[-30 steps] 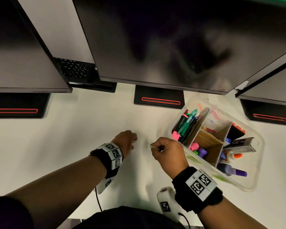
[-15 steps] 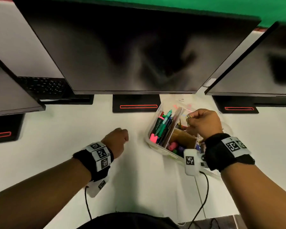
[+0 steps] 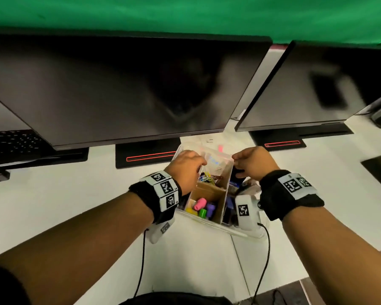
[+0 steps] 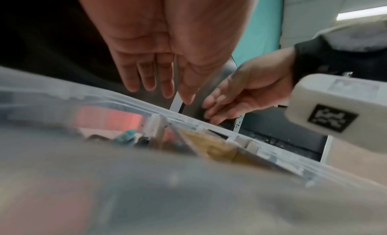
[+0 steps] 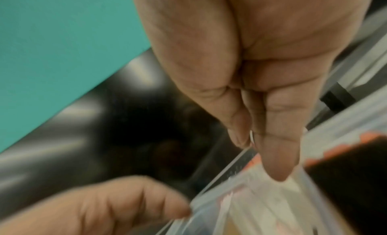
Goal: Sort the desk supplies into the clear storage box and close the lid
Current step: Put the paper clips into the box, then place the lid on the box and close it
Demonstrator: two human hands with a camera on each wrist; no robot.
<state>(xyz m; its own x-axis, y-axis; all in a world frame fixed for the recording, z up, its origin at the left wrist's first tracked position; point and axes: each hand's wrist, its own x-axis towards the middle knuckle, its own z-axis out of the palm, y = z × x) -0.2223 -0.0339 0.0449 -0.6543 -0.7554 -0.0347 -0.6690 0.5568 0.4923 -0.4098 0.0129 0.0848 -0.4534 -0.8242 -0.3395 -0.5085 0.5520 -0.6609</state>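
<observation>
Both hands reach the far rim of the box [image 3: 209, 223]: left hand [image 3: 185, 167] relaxed and empty, right hand [image 3: 252, 162] apparently pinching the clear lid's [image 5: 225, 170] edge. Sorting looks finished; next, swing it shut.

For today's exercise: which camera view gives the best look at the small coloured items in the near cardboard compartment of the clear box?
The head view: the coloured items lie unobstructed in the clear storage box. The left wrist view shows only blurred box contents; the right wrist view shows none of them.
</observation>
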